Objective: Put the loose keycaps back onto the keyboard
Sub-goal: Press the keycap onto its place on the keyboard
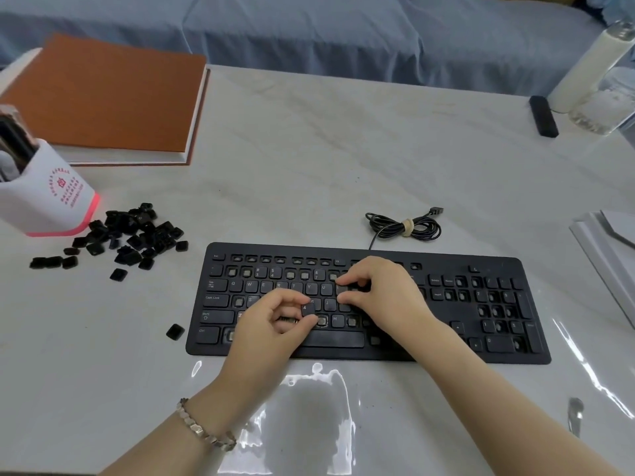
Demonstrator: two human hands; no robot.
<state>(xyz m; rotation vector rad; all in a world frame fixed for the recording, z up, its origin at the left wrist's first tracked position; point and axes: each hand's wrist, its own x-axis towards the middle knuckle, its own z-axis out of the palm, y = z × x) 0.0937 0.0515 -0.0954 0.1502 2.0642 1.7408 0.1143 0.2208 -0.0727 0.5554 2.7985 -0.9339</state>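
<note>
Pinching one black keycap (308, 309) between thumb and forefinger, your left hand (275, 321) hovers over the lower letter rows of the keyboard (498, 266). Your right hand (381, 293) sits curled on the keys beside it; whether its fingertips clasp a cap cannot be told. The loose keycaps (130, 235) lie heaped left of the keyboard, near the pen cup (44, 201), with one stray keycap (175, 331) just off the keyboard's front-left corner. Bare table (309, 159) stretches behind, past the coiled cable (405, 228).
</note>
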